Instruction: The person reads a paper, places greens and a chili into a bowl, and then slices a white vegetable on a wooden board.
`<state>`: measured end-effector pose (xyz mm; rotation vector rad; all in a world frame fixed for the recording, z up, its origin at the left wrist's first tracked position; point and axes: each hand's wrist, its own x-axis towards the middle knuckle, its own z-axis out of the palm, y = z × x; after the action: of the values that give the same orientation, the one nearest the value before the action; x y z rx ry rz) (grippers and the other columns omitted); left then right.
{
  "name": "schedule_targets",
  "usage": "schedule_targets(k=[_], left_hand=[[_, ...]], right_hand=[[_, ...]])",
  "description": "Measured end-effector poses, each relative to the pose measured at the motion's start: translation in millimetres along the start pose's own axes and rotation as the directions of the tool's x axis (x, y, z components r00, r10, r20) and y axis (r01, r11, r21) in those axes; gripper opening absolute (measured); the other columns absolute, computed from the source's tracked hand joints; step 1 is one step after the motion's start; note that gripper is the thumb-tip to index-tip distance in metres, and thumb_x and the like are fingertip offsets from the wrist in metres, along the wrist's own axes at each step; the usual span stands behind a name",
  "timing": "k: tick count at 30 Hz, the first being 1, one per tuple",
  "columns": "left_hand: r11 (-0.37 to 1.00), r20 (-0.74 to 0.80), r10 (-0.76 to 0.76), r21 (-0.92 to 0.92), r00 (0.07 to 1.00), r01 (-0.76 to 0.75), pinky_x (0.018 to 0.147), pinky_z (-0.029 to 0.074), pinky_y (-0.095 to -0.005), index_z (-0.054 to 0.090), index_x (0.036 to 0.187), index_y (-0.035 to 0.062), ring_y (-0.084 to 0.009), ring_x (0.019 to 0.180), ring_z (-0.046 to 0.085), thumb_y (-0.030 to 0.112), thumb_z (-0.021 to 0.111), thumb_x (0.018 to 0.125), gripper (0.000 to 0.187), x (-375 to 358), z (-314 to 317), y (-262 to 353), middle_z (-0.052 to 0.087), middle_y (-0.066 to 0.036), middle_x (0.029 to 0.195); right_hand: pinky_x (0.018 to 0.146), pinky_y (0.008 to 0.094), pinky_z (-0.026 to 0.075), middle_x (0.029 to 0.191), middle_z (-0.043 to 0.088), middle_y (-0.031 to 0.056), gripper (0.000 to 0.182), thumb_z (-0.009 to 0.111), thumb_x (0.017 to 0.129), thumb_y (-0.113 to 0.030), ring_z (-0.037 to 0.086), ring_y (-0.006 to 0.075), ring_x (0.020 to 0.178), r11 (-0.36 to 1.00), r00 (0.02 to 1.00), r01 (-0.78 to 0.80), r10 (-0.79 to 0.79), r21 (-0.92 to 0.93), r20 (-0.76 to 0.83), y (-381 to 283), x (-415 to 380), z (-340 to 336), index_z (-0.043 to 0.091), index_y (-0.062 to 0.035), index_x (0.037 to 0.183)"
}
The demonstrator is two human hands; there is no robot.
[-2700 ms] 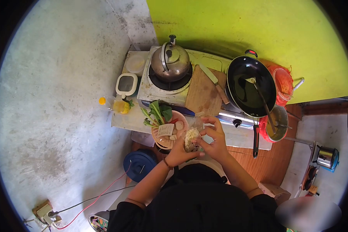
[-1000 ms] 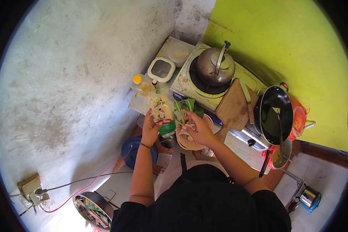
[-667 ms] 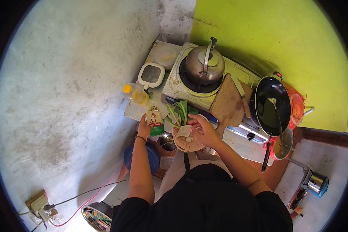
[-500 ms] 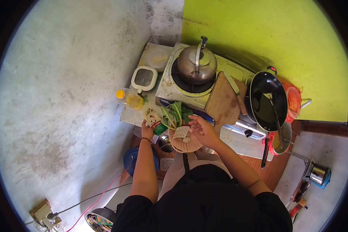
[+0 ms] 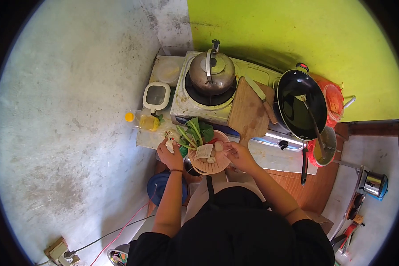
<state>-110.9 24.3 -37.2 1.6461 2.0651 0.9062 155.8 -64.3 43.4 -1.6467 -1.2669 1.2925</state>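
A pink basket [image 5: 215, 167] sits in front of my body. It holds leafy greens [image 5: 195, 134], a printed white packet [image 5: 203, 151], small pale pieces [image 5: 212, 159] and something red. My right hand [image 5: 238, 157] is at the basket's right side, fingers bent, thumb and forefinger against a round whitish piece [image 5: 219, 146] that looks like garlic. Left of the basket, my left hand [image 5: 170, 155] is closed on a printed seasoning packet [image 5: 169, 134], covering most of it. An oil bottle [image 5: 150, 123] with a yellow cap lies just beyond.
A kettle [image 5: 212, 73] stands on the stove [image 5: 181, 99]. Right of it are a cutting board [image 5: 244, 113] with a knife [image 5: 264, 102] and a black wok [image 5: 299, 106] holding a ladle [image 5: 312, 116]. A lidded container [image 5: 156, 96] is at the left. A blue basin [image 5: 166, 188] sits below.
My left hand has come further over the packet, hiding more of it. My right hand has drawn back toward the basket's right side, and its fingers have closed in, exposing the round whitish piece.
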Motion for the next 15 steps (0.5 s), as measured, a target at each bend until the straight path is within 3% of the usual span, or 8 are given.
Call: schedule_targets(k=[4, 8, 11, 14, 15], left_hand=[[0.976, 0.027, 0.218, -0.03, 0.976, -0.217, 0.087, 0.044, -0.0432, 0.06, 0.104, 0.003, -0.0342, 0.098, 0.055, 0.026, 0.076, 0.079, 0.037, -19.6, -15.5, 43.1, 0.058, -0.015, 0.103], [0.994, 0.13, 0.071, -0.096, 0.989, -0.058, 0.081, 0.046, -0.0396, 0.059, 0.103, 0.0014, -0.0358, 0.099, 0.054, 0.02, 0.075, 0.077, 0.036, -33.6, 6.1, 40.5, 0.055, -0.017, 0.111], [0.967, -0.012, 0.232, -0.105, 0.973, -0.232, 0.096, 0.034, -0.0485, 0.061, 0.102, 0.0074, -0.0352, 0.113, 0.048, 0.021, 0.071, 0.074, 0.032, -36.8, 7.3, 56.0, 0.052, -0.013, 0.118], [0.832, 0.272, 0.488, 0.142, 0.829, -0.536, 0.103, 0.026, -0.0509, 0.066, 0.096, 0.0136, -0.0321, 0.122, 0.043, 0.019, 0.072, 0.068, 0.029, -42.2, -9.6, 71.5, 0.05, -0.011, 0.127], [0.776, 0.295, 0.537, 0.195, 0.79, -0.6, 0.104, 0.024, -0.051, 0.066, 0.095, 0.0153, -0.0309, 0.123, 0.041, 0.02, 0.071, 0.069, 0.027, -42.7, -6.4, 69.6, 0.049, -0.01, 0.13]], right_hand=[[0.081, 0.032, 0.052, 0.103, 0.067, 0.0161, 0.029, 0.061, 0.087, -0.004, 0.067, 0.0228, 0.093, 0.999, 0.998, -0.041, 0.042, 0.021, -0.048, 1.1, -12.0, -5.9, 0.058, 0.002, 0.116], [0.081, 0.0321, 0.053, 0.1, 0.068, 0.0156, 0.028, 0.062, 0.088, -0.005, 0.067, 0.0224, 0.092, 0.996, 0.993, -0.059, 0.065, 0.064, -0.097, 6.6, -23.9, -10.1, 0.059, 0.0007, 0.115], [0.081, 0.0323, 0.053, 0.1, 0.068, 0.0149, 0.028, 0.063, 0.088, -0.006, 0.067, 0.0222, 0.091, 0.995, 0.99, -0.061, 0.07, 0.079, -0.119, 13.5, -31.8, -12.3, 0.06, 0.0001, 0.115], [0.079, 0.0328, 0.053, 0.101, 0.069, 0.015, 0.028, 0.064, 0.087, -0.008, 0.068, 0.0227, 0.089, 0.995, 0.988, -0.07, 0.08, 0.075, -0.131, 19.1, -38.2, -13.3, 0.06, 0.0, 0.114], [0.079, 0.0329, 0.053, 0.101, 0.069, 0.0153, 0.028, 0.064, 0.087, -0.008, 0.068, 0.0231, 0.088, 0.996, 0.987, -0.066, 0.075, 0.065, -0.14, 22.7, -39.1, -11.4, 0.061, 0.0001, 0.114]])
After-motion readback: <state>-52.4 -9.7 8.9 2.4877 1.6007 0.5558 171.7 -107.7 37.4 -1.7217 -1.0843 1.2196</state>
